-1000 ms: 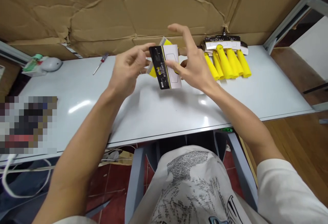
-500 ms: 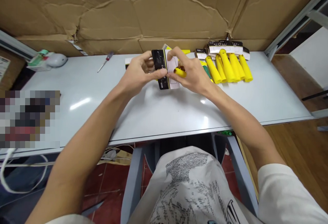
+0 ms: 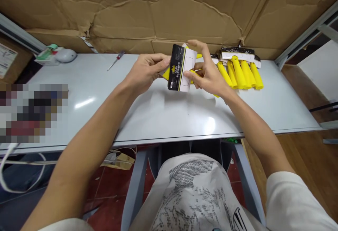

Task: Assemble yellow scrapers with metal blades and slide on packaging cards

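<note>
Held up over the table is a scraper in a black-and-white cardboard sleeve (image 3: pixel 182 69), printed with TGJ-001. A yellow part of the scraper (image 3: pixel 166 73) sticks out on the sleeve's left side. There the fingers of my left hand (image 3: pixel 149 69) are closed on that yellow part, against the sleeve's edge. My right hand (image 3: pixel 208 70) grips the sleeve's white side, thumb in front and index finger raised. A bit of yellow handle shows behind the right thumb. The rest of the scraper is hidden by the sleeve and fingers.
Several yellow-handled scrapers in sleeves (image 3: pixel 239 74) lie in a pile at right. A screwdriver (image 3: pixel 116 60) rests at the back left, beyond it a computer mouse (image 3: pixel 66 55) by a small box (image 3: pixel 47 57). A cardboard wall (image 3: pixel 163 19) stands behind the white table (image 3: pixel 148 122).
The sleeve has turned so its printed black face shows more and sits slightly further right. My left fingers have shifted to the yellow part, and my right thumb now presses the white side.
</note>
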`<state>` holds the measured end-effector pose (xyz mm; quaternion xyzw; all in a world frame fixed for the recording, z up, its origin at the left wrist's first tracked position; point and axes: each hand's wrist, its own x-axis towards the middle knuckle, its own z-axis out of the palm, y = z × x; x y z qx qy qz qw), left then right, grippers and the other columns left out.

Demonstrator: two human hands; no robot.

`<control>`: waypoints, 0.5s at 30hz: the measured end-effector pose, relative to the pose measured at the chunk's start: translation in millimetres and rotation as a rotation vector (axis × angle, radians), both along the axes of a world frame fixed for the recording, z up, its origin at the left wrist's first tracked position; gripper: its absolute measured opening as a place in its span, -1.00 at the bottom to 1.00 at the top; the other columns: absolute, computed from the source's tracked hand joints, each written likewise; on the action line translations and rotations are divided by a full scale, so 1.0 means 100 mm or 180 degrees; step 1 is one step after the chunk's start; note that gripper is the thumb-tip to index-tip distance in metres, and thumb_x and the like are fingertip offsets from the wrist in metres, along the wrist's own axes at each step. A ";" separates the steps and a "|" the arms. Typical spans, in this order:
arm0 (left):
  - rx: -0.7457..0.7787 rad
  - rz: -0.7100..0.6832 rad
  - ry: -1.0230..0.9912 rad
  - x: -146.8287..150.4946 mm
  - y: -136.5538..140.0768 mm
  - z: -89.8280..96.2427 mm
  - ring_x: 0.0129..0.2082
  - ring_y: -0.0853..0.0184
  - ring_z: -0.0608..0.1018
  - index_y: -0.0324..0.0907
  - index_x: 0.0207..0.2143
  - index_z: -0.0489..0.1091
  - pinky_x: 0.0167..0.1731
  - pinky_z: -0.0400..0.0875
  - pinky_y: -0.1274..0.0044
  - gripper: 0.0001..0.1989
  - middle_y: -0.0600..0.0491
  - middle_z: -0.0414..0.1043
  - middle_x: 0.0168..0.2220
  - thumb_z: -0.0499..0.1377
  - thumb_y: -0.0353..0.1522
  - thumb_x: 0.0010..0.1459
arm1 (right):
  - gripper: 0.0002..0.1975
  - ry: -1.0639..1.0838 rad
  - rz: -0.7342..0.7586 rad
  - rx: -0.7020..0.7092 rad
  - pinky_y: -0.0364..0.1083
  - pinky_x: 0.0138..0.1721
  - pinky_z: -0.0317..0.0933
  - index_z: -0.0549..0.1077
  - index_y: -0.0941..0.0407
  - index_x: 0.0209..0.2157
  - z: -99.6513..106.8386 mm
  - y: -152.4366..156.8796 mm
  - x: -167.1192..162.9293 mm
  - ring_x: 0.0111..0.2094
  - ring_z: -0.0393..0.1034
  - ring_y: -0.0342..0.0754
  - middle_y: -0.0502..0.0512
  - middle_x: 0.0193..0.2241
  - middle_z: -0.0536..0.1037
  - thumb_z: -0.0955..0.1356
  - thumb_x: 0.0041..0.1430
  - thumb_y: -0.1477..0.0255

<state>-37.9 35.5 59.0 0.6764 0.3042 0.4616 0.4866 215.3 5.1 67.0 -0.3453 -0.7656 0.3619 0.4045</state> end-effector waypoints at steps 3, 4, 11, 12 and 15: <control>0.0129 0.0175 -0.0016 -0.01 -0.01 0.00 -0.24 0.17 0.73 -0.06 -0.22 0.69 -0.25 0.64 0.38 -0.54 0.03 0.71 -0.24 0.57 0.10 0.16 | -0.12 0.0182 0.0164 -0.0315 -0.08 -0.54 0.35 0.08 -0.11 0.38 0.02 -0.02 0.01 -0.44 0.50 -0.07 0.01 -0.15 0.63 0.53 0.28 -0.14; 0.0143 0.0237 -0.0015 -0.02 -0.01 -0.01 -0.27 0.18 0.72 -0.06 -0.20 0.69 -0.26 0.64 0.38 -0.55 0.03 0.71 -0.25 0.58 0.08 0.15 | -0.18 0.0213 0.0196 -0.0387 -0.08 -0.53 0.37 0.10 -0.12 0.33 0.04 -0.02 0.02 -0.42 0.54 -0.06 -0.01 -0.16 0.64 0.51 0.31 -0.15; -0.0080 0.0036 0.0046 -0.04 -0.04 0.02 -0.35 0.21 0.68 -0.04 -0.02 0.66 -0.31 0.59 0.36 -0.48 0.05 0.72 -0.30 0.66 -0.05 0.06 | -0.20 0.0078 -0.0130 -0.0241 -0.04 -0.51 0.43 0.17 -0.12 0.23 0.06 -0.03 0.04 -0.44 0.54 -0.05 -0.02 -0.17 0.64 0.54 0.25 -0.21; -0.0115 0.0003 0.0049 -0.03 -0.04 0.02 -0.35 0.23 0.67 -0.04 -0.04 0.66 -0.31 0.60 0.36 -0.48 0.06 0.72 -0.30 0.66 -0.03 0.06 | -0.21 0.0045 -0.0235 -0.0160 -0.03 -0.51 0.41 0.19 -0.10 0.20 0.05 -0.03 0.03 -0.47 0.52 -0.05 -0.01 -0.19 0.63 0.53 0.25 -0.23; -0.0218 -0.0094 0.0041 0.02 -0.07 0.03 -0.31 0.22 0.70 -0.09 -0.10 0.64 -0.30 0.64 0.37 -0.43 0.00 0.70 -0.26 0.53 0.16 0.18 | -0.29 -0.0119 -0.0690 0.0007 0.00 -0.40 0.40 0.20 -0.06 0.15 0.02 -0.05 -0.01 -0.55 0.43 -0.04 -0.12 -0.44 0.53 0.43 0.35 -0.28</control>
